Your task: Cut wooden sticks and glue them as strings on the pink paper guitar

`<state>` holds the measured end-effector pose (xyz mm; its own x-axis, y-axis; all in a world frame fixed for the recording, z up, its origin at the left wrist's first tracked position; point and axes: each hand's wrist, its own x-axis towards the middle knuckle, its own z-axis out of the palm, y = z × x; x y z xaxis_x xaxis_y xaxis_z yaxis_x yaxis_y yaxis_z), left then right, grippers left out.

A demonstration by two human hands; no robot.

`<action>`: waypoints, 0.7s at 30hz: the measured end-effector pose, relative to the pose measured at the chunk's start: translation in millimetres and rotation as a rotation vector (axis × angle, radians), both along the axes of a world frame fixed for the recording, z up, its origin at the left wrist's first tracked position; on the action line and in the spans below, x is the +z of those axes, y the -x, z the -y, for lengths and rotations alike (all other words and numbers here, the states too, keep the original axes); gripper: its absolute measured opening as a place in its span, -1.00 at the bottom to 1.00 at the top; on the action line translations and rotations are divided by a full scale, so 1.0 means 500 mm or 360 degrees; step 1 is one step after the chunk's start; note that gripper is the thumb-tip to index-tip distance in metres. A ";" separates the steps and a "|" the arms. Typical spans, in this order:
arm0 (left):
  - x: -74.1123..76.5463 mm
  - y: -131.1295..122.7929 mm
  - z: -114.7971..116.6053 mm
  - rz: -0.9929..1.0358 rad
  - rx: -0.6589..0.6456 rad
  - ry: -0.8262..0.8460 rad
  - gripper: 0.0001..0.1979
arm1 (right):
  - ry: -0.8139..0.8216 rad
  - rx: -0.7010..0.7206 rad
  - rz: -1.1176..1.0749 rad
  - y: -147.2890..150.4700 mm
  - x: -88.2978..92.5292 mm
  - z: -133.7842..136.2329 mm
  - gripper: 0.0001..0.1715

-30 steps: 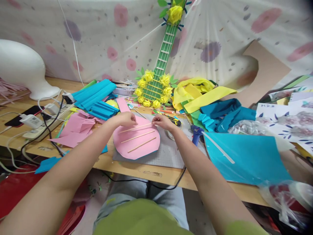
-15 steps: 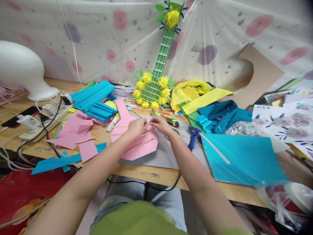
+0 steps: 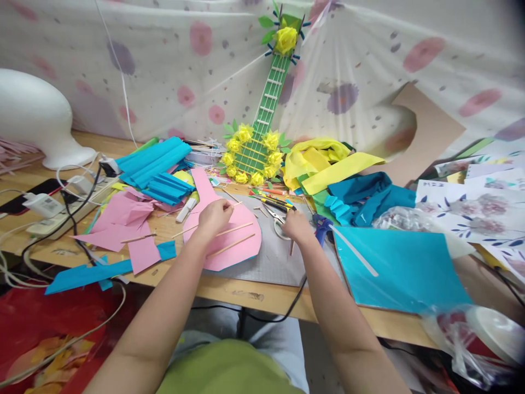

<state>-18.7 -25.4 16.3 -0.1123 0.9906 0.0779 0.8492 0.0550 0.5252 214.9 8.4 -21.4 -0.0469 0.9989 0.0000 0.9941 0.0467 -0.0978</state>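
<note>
A guitar-shaped pink paper cutout (image 3: 246,246) with a blue underside edge lies on a grey cutting mat (image 3: 274,268), and thin wooden sticks (image 3: 232,245) rest across its round body. Above the cutout, my left hand (image 3: 215,216) pinches another thin wooden stick (image 3: 236,204), whose ends show on both sides of the hand. My right hand (image 3: 297,225) is over the mat with curled fingers, beside the scissors (image 3: 280,227) and near a blue glue gun (image 3: 322,227). A short stick piece (image 3: 291,248) shows just below it. What its fingers hold is hidden.
A green paper guitar (image 3: 264,115) with yellow flowers leans against the back curtain. Yellow crepe paper (image 3: 344,167), blue sheets (image 3: 402,268) and pink scraps (image 3: 127,219) lie around. A power strip (image 3: 68,210) with cables and a white foam head (image 3: 33,117) are at the left.
My hands, close together over the cutout before, have moved apart. The right went right toward the scissors and glue gun. The left shifted slightly left, keeping the stick. The view moved slightly.
</note>
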 end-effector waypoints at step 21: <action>0.006 -0.006 -0.013 0.0526 0.0111 -0.0278 -0.72 | -0.0032 0.0172 -0.1536 0.065 0.033 0.011 -0.44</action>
<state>-15.7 -18.9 19.2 -0.2261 0.9548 0.1931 0.6295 -0.0081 0.7770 182.4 3.0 -4.9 -0.1094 0.9886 0.1037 0.4770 0.1437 -0.8671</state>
